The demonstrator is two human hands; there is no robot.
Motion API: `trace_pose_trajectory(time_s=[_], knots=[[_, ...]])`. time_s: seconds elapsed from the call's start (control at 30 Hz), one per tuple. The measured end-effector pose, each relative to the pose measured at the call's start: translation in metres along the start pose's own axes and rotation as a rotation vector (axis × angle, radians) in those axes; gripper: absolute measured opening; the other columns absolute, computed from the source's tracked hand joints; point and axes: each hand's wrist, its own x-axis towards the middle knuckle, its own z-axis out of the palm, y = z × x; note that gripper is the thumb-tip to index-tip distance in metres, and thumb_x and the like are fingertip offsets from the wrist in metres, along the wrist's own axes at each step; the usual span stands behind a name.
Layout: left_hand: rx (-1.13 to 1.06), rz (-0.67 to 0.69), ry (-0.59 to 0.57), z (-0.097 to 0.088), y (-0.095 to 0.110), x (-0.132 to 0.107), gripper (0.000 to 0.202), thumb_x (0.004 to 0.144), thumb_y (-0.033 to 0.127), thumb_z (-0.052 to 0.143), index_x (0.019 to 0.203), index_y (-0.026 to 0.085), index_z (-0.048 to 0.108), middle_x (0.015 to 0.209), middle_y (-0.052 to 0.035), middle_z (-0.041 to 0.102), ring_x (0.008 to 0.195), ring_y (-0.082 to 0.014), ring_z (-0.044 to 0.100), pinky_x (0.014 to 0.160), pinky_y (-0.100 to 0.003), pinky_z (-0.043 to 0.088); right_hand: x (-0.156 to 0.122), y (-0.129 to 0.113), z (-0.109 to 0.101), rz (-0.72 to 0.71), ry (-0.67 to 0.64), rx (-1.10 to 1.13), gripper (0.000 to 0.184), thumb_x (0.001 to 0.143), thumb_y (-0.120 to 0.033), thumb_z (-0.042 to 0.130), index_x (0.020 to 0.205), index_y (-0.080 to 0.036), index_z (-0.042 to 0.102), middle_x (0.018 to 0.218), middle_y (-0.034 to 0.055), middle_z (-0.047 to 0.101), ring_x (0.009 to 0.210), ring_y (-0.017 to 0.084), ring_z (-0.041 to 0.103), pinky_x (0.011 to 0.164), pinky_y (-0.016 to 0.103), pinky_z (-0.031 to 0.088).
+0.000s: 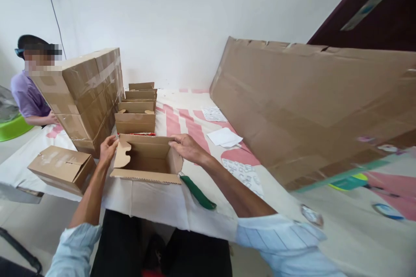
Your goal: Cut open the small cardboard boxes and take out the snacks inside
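A small open cardboard box [146, 160] stands on the cloth-covered surface right in front of me, its flaps spread. My left hand [108, 149] grips the box's left side flap with curled fingers. My right hand [186, 146] lies over the right end of the back wall, fingers closed on the edge. The inside of the box looks empty.
Behind it stands a row of several folded small boxes [136, 114]. A tall taped carton [86, 95] stands at the left, a closed small box [61, 169] below it. A green-handled tool [198, 192] lies near the edge. Large flat cardboard [308, 108] leans right. Another person [29, 91] sits far left.
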Motion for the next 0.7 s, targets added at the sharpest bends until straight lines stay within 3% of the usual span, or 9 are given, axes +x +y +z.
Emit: trace_pose_trajectory(time_s=[0.17, 0.23, 0.33, 0.43, 0.53, 0.6, 0.7], knots=[[0.015, -0.054, 0.087, -0.039, 0.014, -0.083, 0.049, 0.082, 0.063, 0.071, 0.104, 0.018, 0.071, 0.101, -0.0094, 0.077, 0.090, -0.0237, 0.073, 0.075, -0.033, 0.057, 0.024, 0.006, 0.004, 0.041, 0.079, -0.046, 0.014, 0.077, -0.025, 0.054, 0.066, -0.020, 0.062, 0.065, -0.0015, 0.061, 0.068, 0.017, 0.054, 0.064, 0.028, 0.041], [0.061, -0.037, 0.100, -0.037, 0.018, -0.110, 0.039, 0.080, 0.057, 0.076, 0.092, 0.020, 0.070, 0.088, -0.0051, 0.074, 0.080, -0.0203, 0.070, 0.073, -0.031, 0.055, 0.035, 0.005, 0.010, 0.065, 0.084, -0.046, 0.014, 0.075, -0.024, 0.054, 0.061, -0.020, 0.055, 0.061, -0.0023, 0.055, 0.065, 0.016, 0.051, 0.061, 0.027, 0.037], [0.133, 0.011, 0.005, -0.012, 0.023, -0.132, 0.029, 0.076, 0.047, 0.082, 0.079, 0.021, 0.070, 0.078, -0.0029, 0.072, 0.072, -0.0194, 0.066, 0.070, -0.031, 0.052, 0.055, 0.000, 0.022, 0.092, 0.091, -0.020, 0.018, 0.078, -0.023, 0.056, 0.061, -0.021, 0.052, 0.059, -0.0020, 0.052, 0.062, 0.015, 0.051, 0.060, 0.027, 0.038], [0.292, 0.072, -0.172, 0.022, 0.028, -0.129, 0.022, 0.079, 0.044, 0.081, 0.081, 0.023, 0.074, 0.085, -0.0055, 0.077, 0.076, -0.0237, 0.070, 0.072, -0.034, 0.052, 0.068, -0.008, 0.028, 0.096, 0.123, 0.015, 0.024, 0.089, -0.031, 0.056, 0.068, -0.020, 0.057, 0.064, -0.0003, 0.057, 0.064, 0.015, 0.054, 0.064, 0.027, 0.043], [0.394, 0.078, -0.202, 0.045, 0.027, -0.110, 0.023, 0.082, 0.046, 0.080, 0.077, 0.024, 0.073, 0.076, -0.0049, 0.076, 0.074, -0.0262, 0.070, 0.071, -0.035, 0.049, 0.060, -0.012, 0.020, 0.040, 0.181, 0.066, 0.030, 0.097, -0.043, 0.053, 0.090, -0.018, 0.066, 0.085, 0.0035, 0.070, 0.077, 0.017, 0.062, 0.074, 0.028, 0.050], [0.433, 0.067, -0.164, 0.050, 0.024, -0.095, 0.028, 0.082, 0.048, 0.080, 0.070, 0.024, 0.071, 0.067, -0.0041, 0.072, 0.069, -0.0263, 0.067, 0.068, -0.035, 0.047, 0.037, -0.009, 0.011, -0.020, 0.236, 0.081, 0.033, 0.099, -0.046, 0.054, 0.104, -0.017, 0.069, 0.102, 0.0067, 0.074, 0.089, 0.019, 0.067, 0.083, 0.031, 0.053], [0.472, 0.063, -0.129, 0.051, 0.016, -0.079, 0.033, 0.083, 0.049, 0.079, 0.064, 0.023, 0.071, 0.063, -0.0041, 0.071, 0.065, -0.0254, 0.065, 0.066, -0.034, 0.044, -0.020, 0.012, 0.004, -0.039, 0.303, 0.003, 0.035, 0.100, -0.048, 0.055, 0.110, -0.019, 0.070, 0.111, 0.0097, 0.076, 0.099, 0.023, 0.069, 0.089, 0.035, 0.053]])
